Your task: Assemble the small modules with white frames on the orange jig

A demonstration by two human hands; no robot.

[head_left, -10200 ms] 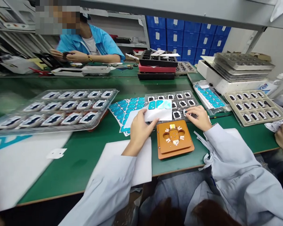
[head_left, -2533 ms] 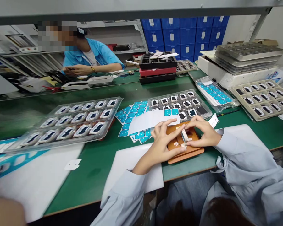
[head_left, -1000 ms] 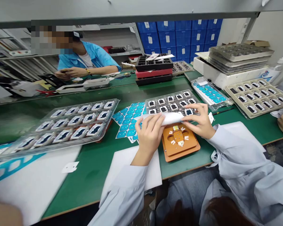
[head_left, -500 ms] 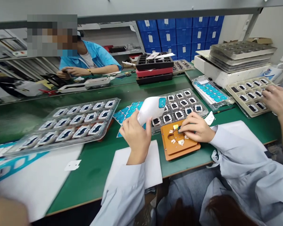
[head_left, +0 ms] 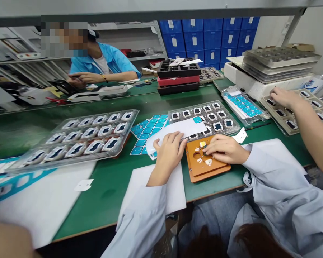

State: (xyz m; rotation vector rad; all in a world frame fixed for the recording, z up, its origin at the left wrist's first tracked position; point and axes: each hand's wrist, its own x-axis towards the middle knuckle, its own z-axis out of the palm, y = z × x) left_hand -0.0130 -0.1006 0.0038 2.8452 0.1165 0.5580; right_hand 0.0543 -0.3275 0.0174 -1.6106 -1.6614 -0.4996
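Note:
My left hand rests with its fingers apart at the near edge of a white backing sheet. A single blue rounded-square sticker remains at the sheet's far right corner. The sheet lies over several blue sticker sheets and part of a clear plastic tray of white-framed parts. My right hand pinches a small dark part at the recess of an orange fixture block. Its fingertips partly hide that part. A yellow piece and white tabs show around the recess.
Another filled clear tray stands at left. White paper lies before me. At right, another person's hand reaches over a beige tray, near bagged blue stickers. Across the bench sits a person in blue.
The white sheet has gone from raised and curled in my left hand to lying lower, and that hand's fingers have spread. The other person's hand has moved left over the beige tray.

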